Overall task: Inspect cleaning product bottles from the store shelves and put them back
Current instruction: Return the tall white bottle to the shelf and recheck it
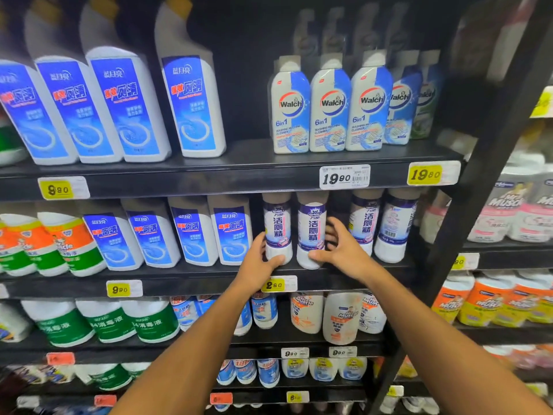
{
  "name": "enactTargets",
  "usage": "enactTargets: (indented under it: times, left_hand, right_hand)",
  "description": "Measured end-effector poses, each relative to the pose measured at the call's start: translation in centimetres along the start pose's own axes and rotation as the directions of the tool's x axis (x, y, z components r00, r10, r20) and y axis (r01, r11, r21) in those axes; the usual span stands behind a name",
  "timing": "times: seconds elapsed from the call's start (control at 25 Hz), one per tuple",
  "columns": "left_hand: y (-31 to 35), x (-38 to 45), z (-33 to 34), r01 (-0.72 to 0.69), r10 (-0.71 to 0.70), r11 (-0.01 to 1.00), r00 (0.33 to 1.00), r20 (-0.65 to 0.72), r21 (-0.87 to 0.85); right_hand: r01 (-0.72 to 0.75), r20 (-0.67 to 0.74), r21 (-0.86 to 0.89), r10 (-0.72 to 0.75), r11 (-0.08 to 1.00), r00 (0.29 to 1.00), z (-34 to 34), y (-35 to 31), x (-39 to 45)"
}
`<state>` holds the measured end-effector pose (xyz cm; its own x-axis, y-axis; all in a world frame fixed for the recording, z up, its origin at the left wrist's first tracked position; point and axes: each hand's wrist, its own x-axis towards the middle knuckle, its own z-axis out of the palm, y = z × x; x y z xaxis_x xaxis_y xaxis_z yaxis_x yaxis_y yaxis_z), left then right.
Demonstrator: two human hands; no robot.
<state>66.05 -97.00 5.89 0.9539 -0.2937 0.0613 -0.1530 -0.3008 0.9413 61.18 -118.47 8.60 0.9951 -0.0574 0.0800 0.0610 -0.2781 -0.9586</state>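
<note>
- Head view: left hand (259,259) has its fingers wrapped round one purple-label bottle (277,232) on the middle shelf (185,280).
- Right hand (344,250) grips the neighbouring bottle (311,232), both standing upright, side by side.

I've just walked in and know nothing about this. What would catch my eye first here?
Two bare arms reach into a packed store shelf: the left hand grips one white bottle with a purple label, and the right hand curls round its neighbour, both standing on the middle shelf. Above them stand blue-and-white Walch bottles, and yellow price tags dot the shelf edges.
</note>
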Motion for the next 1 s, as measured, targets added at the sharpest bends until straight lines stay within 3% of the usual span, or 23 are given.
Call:
enactTargets:
  times: [0.16,0.32,0.8,0.92,1.0]
  left_hand:
    - [-0.3,0.0,0.4,0.032,-0.033,0.999,0.998,-0.054,-0.031]
    - [-0.3,0.0,0.6,0.040,-0.044,0.998,0.996,-0.073,-0.043]
    - [-0.1,-0.4,0.6,0.013,-0.014,0.999,1.000,-0.028,-0.032]
    - [-0.8,-3.3,1.8,-0.003,-0.012,0.996,0.984,-0.176,-0.085]
    - [-1.0,-5.2,2.8,-0.082,0.060,0.995,0.949,-0.311,-0.057]
  right_hand:
    - [0.027,-0.061,-0.106,-0.034,0.994,0.998,0.7,1.4,0.0]
    - [0.028,-0.101,-0.085,-0.036,0.996,0.994,1.6,1.6,0.7]
    - [-0.001,-0.117,-0.176,-0.020,0.984,0.993,2.0,1.9,0.1]
    - [0.039,-0.157,-0.181,-0.068,0.983,0.985,1.0,2.2,-1.5]
    - [0.112,-0.261,-0.136,-0.144,0.984,0.955,-0.2,1.8,-2.7]
